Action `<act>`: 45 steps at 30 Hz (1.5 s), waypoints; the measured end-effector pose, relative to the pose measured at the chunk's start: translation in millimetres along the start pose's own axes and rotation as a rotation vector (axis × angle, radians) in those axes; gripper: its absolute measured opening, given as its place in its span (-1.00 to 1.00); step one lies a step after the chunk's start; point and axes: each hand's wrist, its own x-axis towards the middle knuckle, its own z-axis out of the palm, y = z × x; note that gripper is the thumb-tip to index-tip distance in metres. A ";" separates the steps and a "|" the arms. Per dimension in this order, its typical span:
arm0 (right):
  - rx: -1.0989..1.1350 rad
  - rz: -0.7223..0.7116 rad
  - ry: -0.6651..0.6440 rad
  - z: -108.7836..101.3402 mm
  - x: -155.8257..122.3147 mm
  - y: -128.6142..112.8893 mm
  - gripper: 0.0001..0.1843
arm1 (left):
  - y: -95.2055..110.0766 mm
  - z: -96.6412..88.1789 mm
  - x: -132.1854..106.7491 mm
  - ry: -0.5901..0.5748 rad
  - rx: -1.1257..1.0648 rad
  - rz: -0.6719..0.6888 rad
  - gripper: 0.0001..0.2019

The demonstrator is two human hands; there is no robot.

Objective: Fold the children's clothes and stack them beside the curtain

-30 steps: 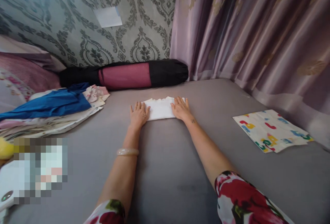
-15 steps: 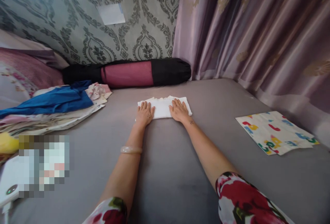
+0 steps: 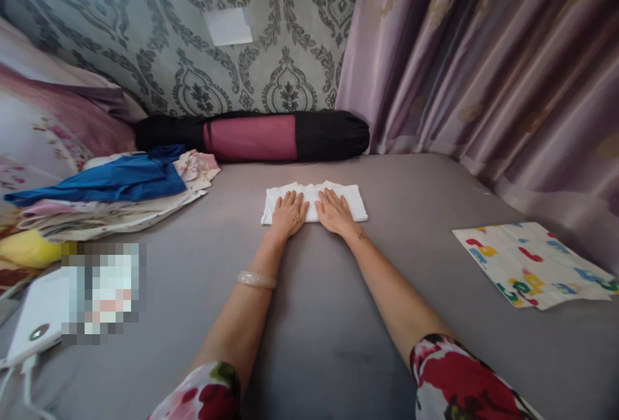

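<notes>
1. Toward the far side of the smooth grey cloth-covered bed [image 3: 416, 226] lies a folded white fabric piece [image 3: 312, 195], roughly rectangular, with the left hand [image 3: 290, 215] and the right hand [image 3: 334, 211] resting on it.
2. Slippage looks the likeliest trouble: if the palms drag sideways instead of pressing down, the top layer could slide over those beneath and crease.
3. Uneven pressure might skew the outline; the near left corner already looks a little ragged, and the far edge is irregular.
4. Catching only one layer with the fingertips could pull the folds loose.
5. Pushing hard might also ruck the bedding, which is probably soft.
6. Neither grip has hold of anything: both hands lie palm down, fingers extended and slightly parted. How firmly they press, I cannot tell.
7. Both arms reach well forward, wrists low, thumbs turned toward each other with a narrow strip of white between them. The right hand's fingers slant toward the far left.
8. A pale, glossy ring-shaped bangle [image 3: 256, 279] circles the left forearm, apart from the fabric, so snagging seems unlikely.
</notes>
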 end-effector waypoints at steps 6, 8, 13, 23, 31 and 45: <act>-0.021 0.001 0.006 6.1 -1.3 0.0 -0.41 | 1.1 2.1 -2.0 -0.031 -0.018 -0.008 -0.45; -0.025 0.008 0.002 5.4 -1.1 0.0 -0.41 | 0.3 2.1 -1.7 -0.028 -0.021 -0.003 -0.45; -0.017 0.007 -0.016 3.0 0.2 -0.4 -0.40 | 0.8 1.4 -1.3 -0.034 -0.019 -0.003 -0.45; 0.049 -0.127 0.005 3.8 -2.8 -12.5 -0.41 | 5.7 0.4 -2.0 0.030 -0.060 0.073 -0.53; 0.035 -0.153 0.012 8.0 -4.0 -10.5 -0.43 | -10.4 0.6 2.1 0.103 -0.203 0.092 -0.64; 0.019 -0.061 -0.054 1.5 27.6 -49.1 -0.37 | -76.3 -18.6 -11.9 0.111 -0.243 -0.442 -0.66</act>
